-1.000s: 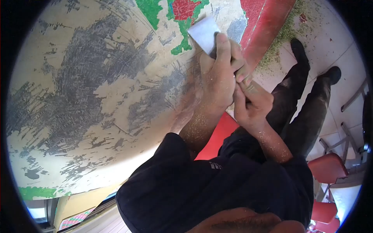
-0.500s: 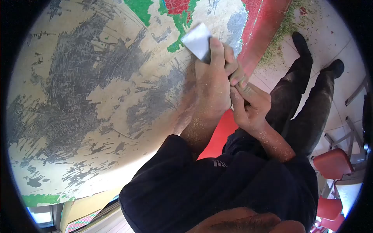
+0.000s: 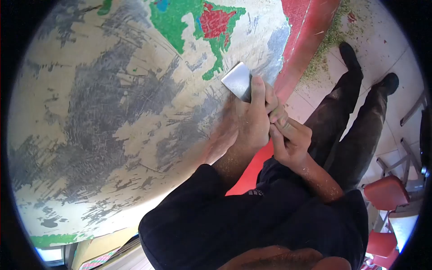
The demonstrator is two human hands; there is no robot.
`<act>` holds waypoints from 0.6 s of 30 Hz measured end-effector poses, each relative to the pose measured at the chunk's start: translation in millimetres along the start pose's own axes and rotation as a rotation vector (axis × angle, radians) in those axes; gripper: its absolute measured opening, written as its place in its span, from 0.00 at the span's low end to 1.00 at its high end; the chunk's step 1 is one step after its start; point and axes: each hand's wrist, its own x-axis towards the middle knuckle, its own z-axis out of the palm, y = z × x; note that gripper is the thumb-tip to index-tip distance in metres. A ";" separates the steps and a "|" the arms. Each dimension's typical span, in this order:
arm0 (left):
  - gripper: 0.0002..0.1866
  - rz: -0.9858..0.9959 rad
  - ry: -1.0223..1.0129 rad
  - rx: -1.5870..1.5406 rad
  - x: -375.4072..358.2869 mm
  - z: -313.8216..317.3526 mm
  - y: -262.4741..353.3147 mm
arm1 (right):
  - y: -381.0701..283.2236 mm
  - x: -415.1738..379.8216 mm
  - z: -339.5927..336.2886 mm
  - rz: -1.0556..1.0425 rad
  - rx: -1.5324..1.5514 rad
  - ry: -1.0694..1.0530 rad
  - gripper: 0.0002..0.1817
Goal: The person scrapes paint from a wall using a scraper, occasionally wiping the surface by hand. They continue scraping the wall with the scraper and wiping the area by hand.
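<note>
My left hand (image 3: 254,117) is wrapped round a paint scraper, thumb pressed along the back of its metal blade (image 3: 237,82). The blade is at the painted wall surface (image 3: 148,139), just right of a strip of green paint (image 3: 216,60); whether its edge touches cannot be told. Close beside the left fingers, my right hand (image 3: 292,141) is closed at the lower end of the scraper's grip, which both hands hide. Pale dust and flecks cling to both forearms.
Red and green paint patches (image 3: 215,22) remain on the wall above the blade. A red border (image 3: 299,49) runs along its right side. Green paint flakes (image 3: 326,42) litter the tiled floor by my shoes. Red chairs (image 3: 387,192) stand at the lower right.
Both hands and the scraper have drawn back towards my body, and the blade sits slightly farther from the green and red patches. The view has also shifted, showing more paint at the top.
</note>
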 end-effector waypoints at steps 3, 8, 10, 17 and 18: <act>0.22 0.108 0.008 -0.010 3.8 15.7 19.3 | -5.7 19.2 1.4 -0.080 -0.012 0.018 0.05; 0.24 0.016 0.041 0.010 -0.2 6.8 5.0 | 4.3 4.5 0.3 -0.075 0.014 -0.006 0.06; 0.24 -0.035 0.062 -0.041 0.5 -0.1 0.4 | 3.1 0.9 -2.1 -0.008 0.020 -0.079 0.09; 0.23 0.104 0.034 -0.065 -8.6 -6.9 0.8 | 7.6 6.3 -2.7 -0.106 0.170 -0.138 0.07; 0.23 0.114 0.050 -0.046 -6.3 -6.5 2.9 | 8.9 8.4 -0.8 -0.111 0.138 -0.140 0.07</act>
